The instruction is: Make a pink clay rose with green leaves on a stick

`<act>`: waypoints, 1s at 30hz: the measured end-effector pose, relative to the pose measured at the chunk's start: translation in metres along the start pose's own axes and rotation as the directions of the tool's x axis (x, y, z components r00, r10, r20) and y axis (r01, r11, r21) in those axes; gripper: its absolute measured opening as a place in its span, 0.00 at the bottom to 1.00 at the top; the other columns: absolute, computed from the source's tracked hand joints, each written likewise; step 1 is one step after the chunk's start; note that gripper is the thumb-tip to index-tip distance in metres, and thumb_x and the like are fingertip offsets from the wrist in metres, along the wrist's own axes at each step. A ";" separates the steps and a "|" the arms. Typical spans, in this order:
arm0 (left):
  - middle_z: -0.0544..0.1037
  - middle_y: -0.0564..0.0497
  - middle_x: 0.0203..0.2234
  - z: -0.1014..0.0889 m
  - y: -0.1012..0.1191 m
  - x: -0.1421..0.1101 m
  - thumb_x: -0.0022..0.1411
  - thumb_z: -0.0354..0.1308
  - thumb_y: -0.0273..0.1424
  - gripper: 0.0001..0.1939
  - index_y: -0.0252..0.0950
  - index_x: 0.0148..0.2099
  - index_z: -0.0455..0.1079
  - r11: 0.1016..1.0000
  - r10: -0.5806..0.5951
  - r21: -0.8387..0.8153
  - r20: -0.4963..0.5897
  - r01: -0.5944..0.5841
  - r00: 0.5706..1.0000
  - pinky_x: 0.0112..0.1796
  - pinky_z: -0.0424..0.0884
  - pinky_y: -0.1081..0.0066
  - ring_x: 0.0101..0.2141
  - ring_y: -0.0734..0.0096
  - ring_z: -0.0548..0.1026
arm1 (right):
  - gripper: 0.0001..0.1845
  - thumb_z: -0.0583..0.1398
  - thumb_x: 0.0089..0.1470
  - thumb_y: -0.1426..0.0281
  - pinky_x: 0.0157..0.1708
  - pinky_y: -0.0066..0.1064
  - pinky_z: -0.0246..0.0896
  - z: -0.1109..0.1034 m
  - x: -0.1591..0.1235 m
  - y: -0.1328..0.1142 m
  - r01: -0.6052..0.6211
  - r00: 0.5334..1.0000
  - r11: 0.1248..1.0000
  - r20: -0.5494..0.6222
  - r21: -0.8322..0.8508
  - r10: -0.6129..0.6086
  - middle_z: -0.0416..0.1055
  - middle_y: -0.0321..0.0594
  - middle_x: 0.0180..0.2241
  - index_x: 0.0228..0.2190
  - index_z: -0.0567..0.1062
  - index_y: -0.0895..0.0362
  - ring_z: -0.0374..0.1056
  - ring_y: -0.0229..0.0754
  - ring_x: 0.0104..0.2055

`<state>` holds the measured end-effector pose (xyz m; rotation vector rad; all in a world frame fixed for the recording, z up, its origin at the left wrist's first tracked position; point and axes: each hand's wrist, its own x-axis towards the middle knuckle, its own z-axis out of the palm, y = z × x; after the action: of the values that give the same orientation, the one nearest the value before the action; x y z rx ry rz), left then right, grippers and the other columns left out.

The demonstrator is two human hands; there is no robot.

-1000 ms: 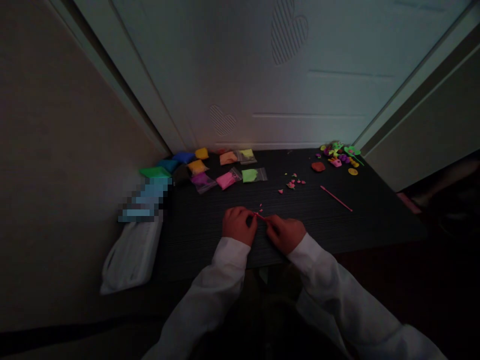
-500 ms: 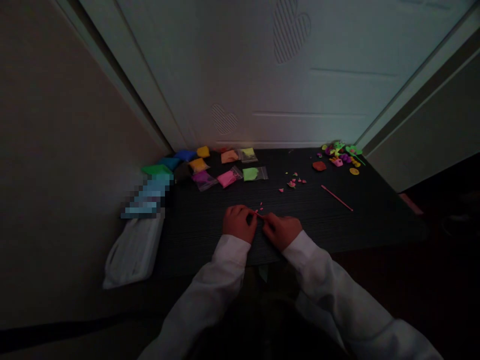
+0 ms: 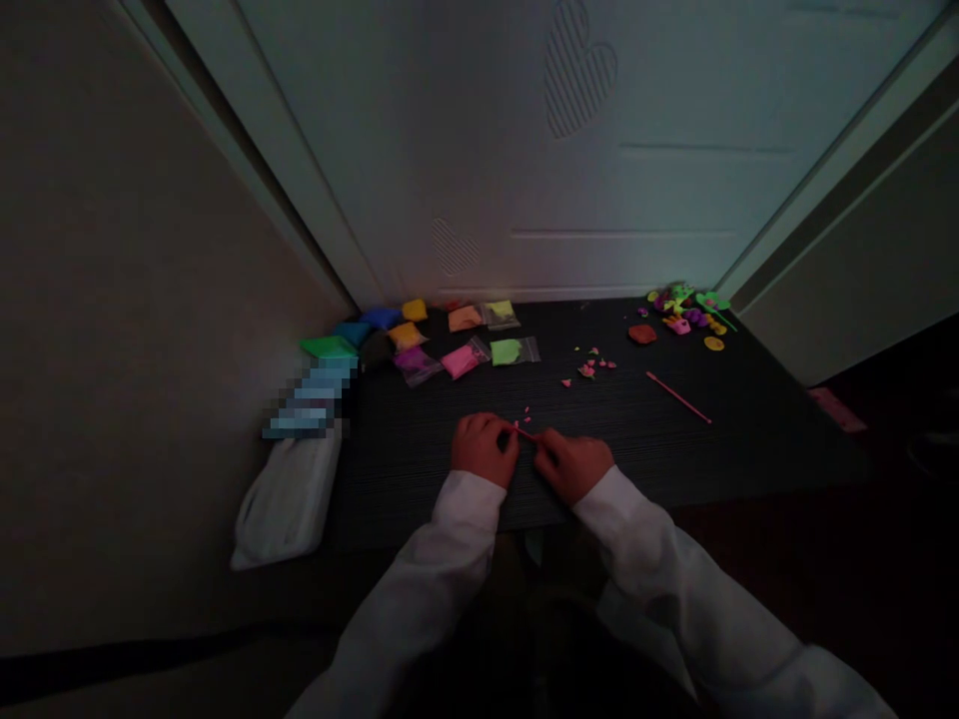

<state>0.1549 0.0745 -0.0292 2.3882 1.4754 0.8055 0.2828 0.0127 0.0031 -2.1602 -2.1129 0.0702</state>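
Note:
My right hand [image 3: 575, 465] is closed around a thin pink clay tool [image 3: 526, 433], whose far end points left. At that end the fingers of my left hand [image 3: 483, 449] are pinched together, close to a tiny pink bit; what they grip is too small and dark to make out. Both hands rest low over the dark table. Just beyond the fingertips lie a few tiny pink clay crumbs [image 3: 527, 419]. Farther off is a small cluster of pink clay petals [image 3: 586, 371] with green specks. A second pink tool [image 3: 678, 397] lies slanted to the right.
Bags of coloured clay, among them a pink one [image 3: 466, 358] and a light green one [image 3: 514, 351], line the table's back left. Finished-looking clay pieces [image 3: 680, 306] sit back right near a reddish lump [image 3: 642, 334]. A white plastic case [image 3: 289, 504] stands left. A door closes off the back.
The view has shifted slightly, so everything sits a little farther right in it. Both hands keep nearly the same pose, with the pink tool still between them.

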 end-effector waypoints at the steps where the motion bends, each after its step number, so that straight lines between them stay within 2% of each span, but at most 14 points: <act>1: 0.71 0.49 0.30 0.000 0.000 0.000 0.49 0.51 0.31 0.07 0.37 0.29 0.69 1.000 0.001 -0.001 0.005 -0.001 1.000 0.40 0.61 0.65 0.35 0.67 0.65 | 0.15 0.45 0.51 0.64 0.24 0.26 0.48 -0.001 0.000 0.000 0.002 1.000 1.000 0.003 0.003 -0.002 0.72 0.36 0.25 0.34 0.68 0.51 0.67 0.37 0.25; 7: 0.71 0.49 0.29 -0.001 0.001 -0.001 0.48 0.52 0.31 0.07 0.37 0.29 0.70 1.000 -0.022 0.005 0.000 0.022 1.000 0.40 0.61 0.66 0.35 0.67 0.65 | 0.14 0.46 0.50 0.64 0.24 0.26 0.48 0.001 0.003 -0.002 -0.027 1.000 0.999 0.000 0.024 0.027 0.72 0.37 0.25 0.33 0.69 0.51 0.67 0.38 0.25; 14: 0.71 0.49 0.29 -0.003 -0.002 -0.004 0.48 0.52 0.31 0.06 0.37 0.28 0.69 1.000 0.002 -0.010 -0.010 -0.002 1.000 0.39 0.61 0.65 0.35 0.68 0.66 | 0.14 0.48 0.49 0.64 0.26 0.24 0.51 0.005 -0.002 0.005 -0.019 0.999 0.994 -0.032 0.105 0.022 0.73 0.33 0.27 0.36 0.68 0.49 0.67 0.35 0.27; 23: 0.71 0.50 0.29 -0.004 -0.002 -0.005 0.49 0.52 0.32 0.07 0.38 0.30 0.69 0.999 0.009 -0.035 -0.022 -0.010 1.000 0.40 0.60 0.67 0.35 0.68 0.66 | 0.14 0.48 0.50 0.65 0.23 0.24 0.52 0.000 0.007 0.012 -0.225 0.972 0.962 -0.029 0.153 0.232 0.73 0.34 0.27 0.38 0.67 0.51 0.68 0.36 0.27; 30: 0.71 0.49 0.29 -0.006 -0.004 -0.006 0.49 0.51 0.30 0.07 0.35 0.31 0.69 0.996 -0.052 -0.080 -0.066 0.047 0.996 0.40 0.61 0.68 0.35 0.69 0.66 | 0.14 0.48 0.49 0.65 0.23 0.25 0.53 0.002 0.005 0.012 -0.238 0.965 0.957 -0.075 0.164 0.252 0.72 0.34 0.26 0.37 0.68 0.51 0.68 0.37 0.27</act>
<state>0.1467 0.0710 -0.0280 2.2794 1.4930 0.9243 0.2948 0.0180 0.0002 -2.2712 -1.7192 0.1448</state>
